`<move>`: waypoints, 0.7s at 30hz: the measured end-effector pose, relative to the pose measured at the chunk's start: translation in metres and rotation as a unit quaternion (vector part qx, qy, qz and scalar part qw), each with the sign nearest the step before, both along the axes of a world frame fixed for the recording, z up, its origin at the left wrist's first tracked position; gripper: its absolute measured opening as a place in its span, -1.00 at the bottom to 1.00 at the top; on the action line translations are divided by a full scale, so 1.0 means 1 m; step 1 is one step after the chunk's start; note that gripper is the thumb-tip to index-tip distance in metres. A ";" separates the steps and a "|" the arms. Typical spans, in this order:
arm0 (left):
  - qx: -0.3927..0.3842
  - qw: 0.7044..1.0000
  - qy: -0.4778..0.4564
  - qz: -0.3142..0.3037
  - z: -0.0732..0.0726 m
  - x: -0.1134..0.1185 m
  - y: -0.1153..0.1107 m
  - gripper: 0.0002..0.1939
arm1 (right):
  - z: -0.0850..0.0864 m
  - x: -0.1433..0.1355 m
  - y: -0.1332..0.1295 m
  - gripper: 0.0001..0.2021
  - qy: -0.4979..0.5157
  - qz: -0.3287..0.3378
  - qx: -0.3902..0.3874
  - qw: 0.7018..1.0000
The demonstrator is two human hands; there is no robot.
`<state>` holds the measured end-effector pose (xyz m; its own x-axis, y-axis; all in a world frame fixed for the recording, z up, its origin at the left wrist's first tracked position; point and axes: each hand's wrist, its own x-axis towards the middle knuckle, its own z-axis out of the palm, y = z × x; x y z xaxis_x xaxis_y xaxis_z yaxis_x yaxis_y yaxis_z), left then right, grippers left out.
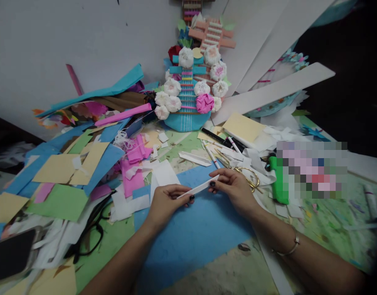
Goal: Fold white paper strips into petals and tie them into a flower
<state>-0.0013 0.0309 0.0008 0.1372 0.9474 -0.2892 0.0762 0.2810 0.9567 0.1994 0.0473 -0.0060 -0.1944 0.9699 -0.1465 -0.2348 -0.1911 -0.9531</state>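
Note:
A narrow folded strip of white paper [202,187] is stretched between my two hands. My left hand [170,203] pinches its lower left end between thumb and fingers. At the upper right end, my right hand [236,188] grips it with thumb and index finger. Beneath both hands lies a sheet of blue paper [200,241]. Just beyond them rests another folded white paper piece [194,158], apart from my fingers. Gold-handled scissors [251,178] lie right beside my right hand, partly hidden by it. A white marker [211,155] points toward my right fingers.
Paper-flower-covered blue guitar-shaped craft [188,119] leans at the back. Coloured paper scraps [57,205], black-framed glasses [96,237] and a phone [12,254] crowd the left. On the right are a green object [277,180], a blurred-out patch and a long white board [277,92].

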 end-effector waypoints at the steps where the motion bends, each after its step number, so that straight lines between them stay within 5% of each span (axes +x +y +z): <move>1: -0.005 1.000 -0.003 -0.004 0.000 0.000 0.000 -0.74 | 0.000 0.000 0.000 -0.72 -0.003 -0.003 -0.004 1.000; 5: -0.028 0.999 -0.011 -0.023 0.002 -0.002 0.001 -0.71 | 0.002 0.000 -0.001 -0.73 -0.014 -0.007 -0.015 1.000; 14: 0.001 0.981 0.004 -0.195 0.009 -0.002 -0.003 -0.75 | 0.007 0.005 -0.001 -0.81 -0.050 0.061 0.006 0.997; 21: -0.049 0.976 -0.056 -0.203 0.004 0.005 -0.009 -0.70 | 0.014 0.001 -0.006 -0.78 0.003 0.074 -0.002 0.997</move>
